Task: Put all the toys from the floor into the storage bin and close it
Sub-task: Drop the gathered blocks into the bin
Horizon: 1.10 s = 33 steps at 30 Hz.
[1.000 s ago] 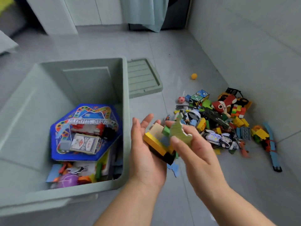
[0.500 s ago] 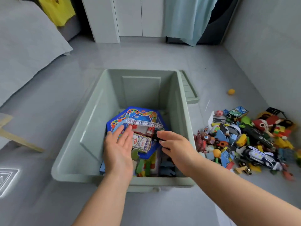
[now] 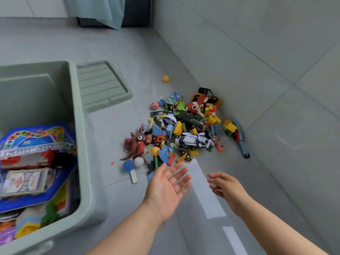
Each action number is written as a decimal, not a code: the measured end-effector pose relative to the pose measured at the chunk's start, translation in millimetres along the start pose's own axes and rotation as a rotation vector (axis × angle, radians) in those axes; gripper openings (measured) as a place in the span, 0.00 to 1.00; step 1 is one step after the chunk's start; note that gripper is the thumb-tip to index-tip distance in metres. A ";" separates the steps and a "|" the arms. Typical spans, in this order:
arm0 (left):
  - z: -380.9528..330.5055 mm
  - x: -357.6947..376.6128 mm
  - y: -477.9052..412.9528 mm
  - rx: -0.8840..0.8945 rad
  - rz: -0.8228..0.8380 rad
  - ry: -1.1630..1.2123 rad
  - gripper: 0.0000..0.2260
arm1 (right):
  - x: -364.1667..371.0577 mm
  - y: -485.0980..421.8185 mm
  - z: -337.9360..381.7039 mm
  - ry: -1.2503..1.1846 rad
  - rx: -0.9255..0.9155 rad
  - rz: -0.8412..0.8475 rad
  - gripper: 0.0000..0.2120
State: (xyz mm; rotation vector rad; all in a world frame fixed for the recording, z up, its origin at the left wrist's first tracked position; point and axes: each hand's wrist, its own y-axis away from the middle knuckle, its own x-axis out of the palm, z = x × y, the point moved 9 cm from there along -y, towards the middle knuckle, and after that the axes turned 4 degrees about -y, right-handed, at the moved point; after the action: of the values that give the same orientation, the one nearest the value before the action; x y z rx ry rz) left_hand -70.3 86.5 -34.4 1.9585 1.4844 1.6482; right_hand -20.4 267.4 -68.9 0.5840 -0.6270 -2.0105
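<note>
On the grey tiled floor [image 3: 114, 45] in front of you, your left grip [image 3: 166, 188] is hovering palm-up with its fingers spread straight and wide. It is holding nothing and touching nothing, and its fingertips are pointing at the near edge of the jumbled heap of coloured plastic toys [image 3: 184, 129]. Your right grip [image 3: 227, 188] is hanging just beside it but apart from it, palm turned inward, fingers loosely curled and carrying nothing.

The heap is lying against the foot of the grey wall, well to the right of the pale green plastic storage bin [image 3: 81, 144]. A brown dinosaur figure [image 3: 133, 144], a blue ball [image 3: 128, 165] and a white ball [image 3: 138, 161] are sitting along its near left side, and a white-and-black toy car [image 3: 195, 140] is resting in its middle. A small orange ball [image 3: 165, 78] is lying alone beyond the heap.

The bin is standing open at your left, with a blue hexagonal game board [image 3: 36, 137], a red toy truck [image 3: 27, 159] and a boxed deck of cards [image 3: 25, 181] showing inside. Its pale green ribbed lid [image 3: 103, 85] is lying flat on the floor just beside the bin's far right corner.
</note>
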 end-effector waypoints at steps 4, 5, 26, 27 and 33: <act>28.2 -12.2 -50.5 -0.038 -0.129 0.106 0.19 | -7.4 -78.6 30.4 0.508 -0.247 -0.075 0.20; 35.3 -14.8 -64.0 -0.051 -0.166 0.125 0.19 | 0.1 -100.3 44.3 0.617 -0.335 -0.073 0.25; 32.2 -16.9 -90.8 0.069 -0.284 -0.280 0.40 | 38.2 -22.5 43.0 0.727 -1.341 0.260 0.16; 31.1 -24.4 -85.9 0.111 -0.308 -0.298 0.42 | 37.7 -22.6 40.1 0.734 -1.306 0.307 0.18; 3.6 -37.5 -54.7 0.327 -0.412 -0.444 0.29 | -38.6 -94.4 18.1 0.263 -0.704 -0.128 0.07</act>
State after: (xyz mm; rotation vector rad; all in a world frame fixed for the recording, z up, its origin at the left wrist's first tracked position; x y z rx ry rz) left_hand -93.5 86.1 -96.7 1.8300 1.8792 0.7828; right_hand -73.3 346.8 -109.2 0.4448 0.2870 -2.0497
